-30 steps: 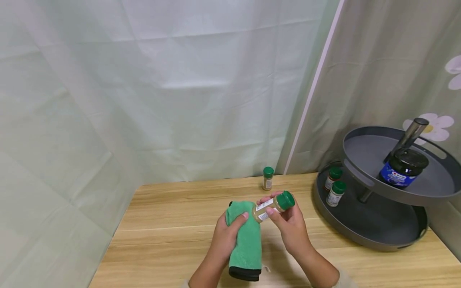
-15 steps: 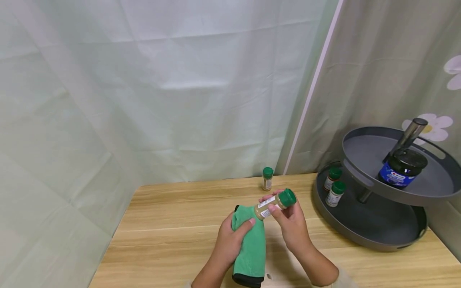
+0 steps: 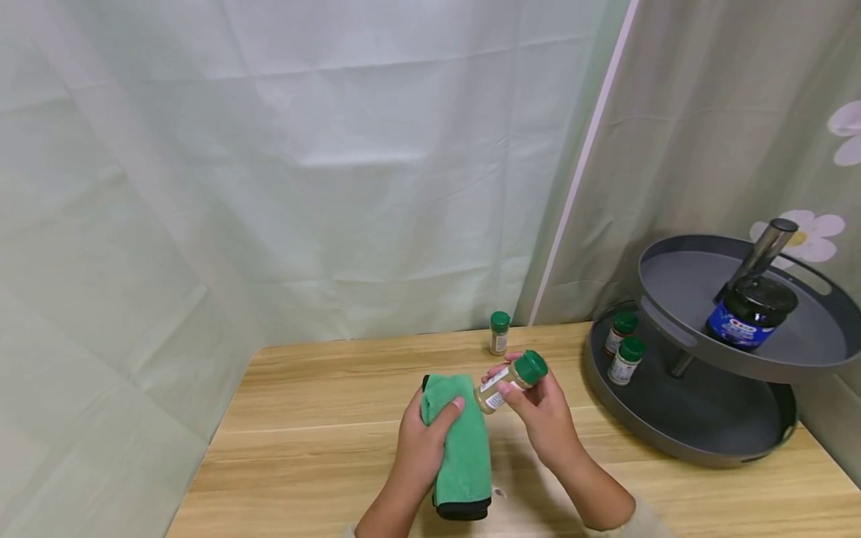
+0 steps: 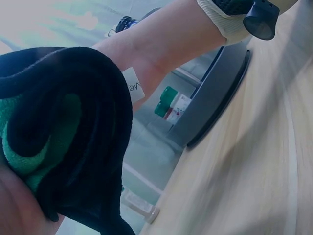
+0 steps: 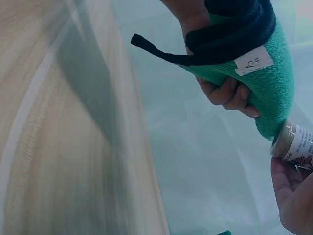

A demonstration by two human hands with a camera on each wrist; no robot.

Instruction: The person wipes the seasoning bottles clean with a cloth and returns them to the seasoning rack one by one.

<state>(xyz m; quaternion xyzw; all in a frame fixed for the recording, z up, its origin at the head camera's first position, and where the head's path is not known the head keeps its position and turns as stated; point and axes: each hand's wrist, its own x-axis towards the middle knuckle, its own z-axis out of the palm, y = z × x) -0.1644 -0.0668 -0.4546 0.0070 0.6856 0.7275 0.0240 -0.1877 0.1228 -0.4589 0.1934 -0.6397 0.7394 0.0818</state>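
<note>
My left hand (image 3: 420, 441) grips a folded green cloth (image 3: 466, 456) with black edging, its thumb lying across the front. In my right hand (image 3: 548, 422) is a spice jar (image 3: 496, 387) with a green cap and white label, pinched between thumb and fingers. The jar tilts, cap up to the right, and its base is right at the cloth's upper edge. Seen from the right wrist, the cloth (image 5: 276, 83) meets the jar's bottom (image 5: 283, 139). In the left wrist view, the cloth's rolled black edge (image 4: 93, 132) hides most of my left hand.
Another green-capped spice jar (image 3: 499, 334) stands at the table's back edge. To the right is a two-tier grey turntable tray (image 3: 699, 441). Its lower tier bears two spice jars (image 3: 625, 362); on the upper sits a dark jar with a blue label (image 3: 747, 317). A curtain (image 3: 377, 187) hangs behind.
The cloth and left hand shifted slightly right against the jar, then back left. The spice jar stays in my right hand, moving only a little.
</note>
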